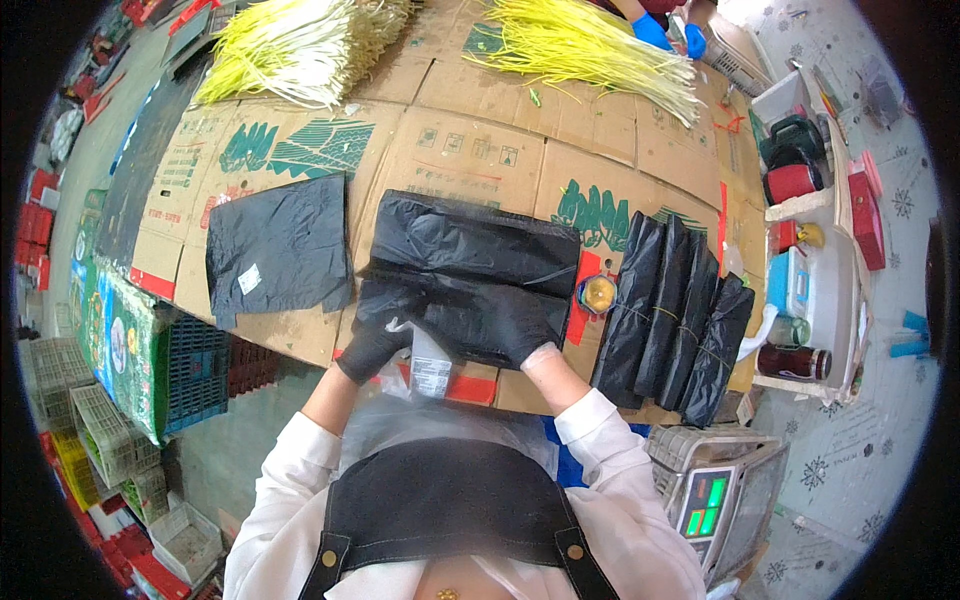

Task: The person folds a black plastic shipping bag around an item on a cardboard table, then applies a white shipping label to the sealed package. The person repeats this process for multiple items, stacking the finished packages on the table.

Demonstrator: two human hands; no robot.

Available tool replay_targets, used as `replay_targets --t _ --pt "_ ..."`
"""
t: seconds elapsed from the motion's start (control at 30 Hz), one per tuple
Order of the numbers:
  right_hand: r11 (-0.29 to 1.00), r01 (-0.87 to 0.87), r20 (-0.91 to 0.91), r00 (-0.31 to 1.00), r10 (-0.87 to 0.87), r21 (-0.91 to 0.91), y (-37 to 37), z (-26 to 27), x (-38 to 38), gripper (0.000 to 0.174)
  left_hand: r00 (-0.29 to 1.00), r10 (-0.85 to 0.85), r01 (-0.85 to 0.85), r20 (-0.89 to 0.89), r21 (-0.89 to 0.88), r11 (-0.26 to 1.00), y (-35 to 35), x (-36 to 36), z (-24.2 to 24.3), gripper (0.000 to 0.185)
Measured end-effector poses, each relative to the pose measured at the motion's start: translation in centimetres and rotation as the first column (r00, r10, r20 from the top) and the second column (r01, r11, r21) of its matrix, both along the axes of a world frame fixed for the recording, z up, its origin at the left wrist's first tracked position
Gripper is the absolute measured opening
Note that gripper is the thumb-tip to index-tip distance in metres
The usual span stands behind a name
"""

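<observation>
My left hand (373, 351), in a black glove, is at the table's near edge with its fingertips closed on a whitish plastic bag (430, 352) that bears a printed label. My right hand (517, 328), also black-gloved, rests on the near half of a folded black plastic sheet (472, 240). Its fingers blend into the dark plastic, so their grip is hard to make out. Left of this sheet lies a flat black plastic bag (281, 244) with a small white sticker. Several rolled black bundles (660, 315), some tied with bands, lie to the right.
Flattened cardboard (465, 161) covers the table. Two heaps of yellow-white stalks, one left (292, 52) and one right (600, 56), lie at the far side. Near the right heap are another person's blue-gloved hands (667, 34). A small round jar (598, 293) stands beside the bundles; a lit scale display (706, 504) is lower right.
</observation>
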State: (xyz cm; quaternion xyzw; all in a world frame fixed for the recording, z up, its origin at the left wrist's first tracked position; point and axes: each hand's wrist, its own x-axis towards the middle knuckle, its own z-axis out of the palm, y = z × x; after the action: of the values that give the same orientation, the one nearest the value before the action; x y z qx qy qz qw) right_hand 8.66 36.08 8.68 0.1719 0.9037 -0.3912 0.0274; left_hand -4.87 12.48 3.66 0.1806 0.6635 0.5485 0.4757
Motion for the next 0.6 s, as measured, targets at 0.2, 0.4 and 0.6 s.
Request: replay_targets --t 0.2,0.4,0.6 --pt "0.982 0.006 0.039 0.999 -0.013 0.191 3.6 -2.0 -2.2 0.033 0.999 -0.009 0.016 0.053 -0.13 0.991 -1.2 -0.8 0.3 0.019" --pt "0.924 0.14 0.167 0.963 -0.21 0.357 7.4 -0.5 -7.0 0.036 0.988 -0.119 0.111 -0.101 -0.077 0.991 -0.8 -1.4 3.0 0.011" --pt "0.913 0.369 -0.366 0.885 -0.288 0.174 4.2 1.2 -4.4 0.037 0.827 -0.006 -0.131 -0.562 -0.203 0.97 2.6 -2.8 1.1 0.033"
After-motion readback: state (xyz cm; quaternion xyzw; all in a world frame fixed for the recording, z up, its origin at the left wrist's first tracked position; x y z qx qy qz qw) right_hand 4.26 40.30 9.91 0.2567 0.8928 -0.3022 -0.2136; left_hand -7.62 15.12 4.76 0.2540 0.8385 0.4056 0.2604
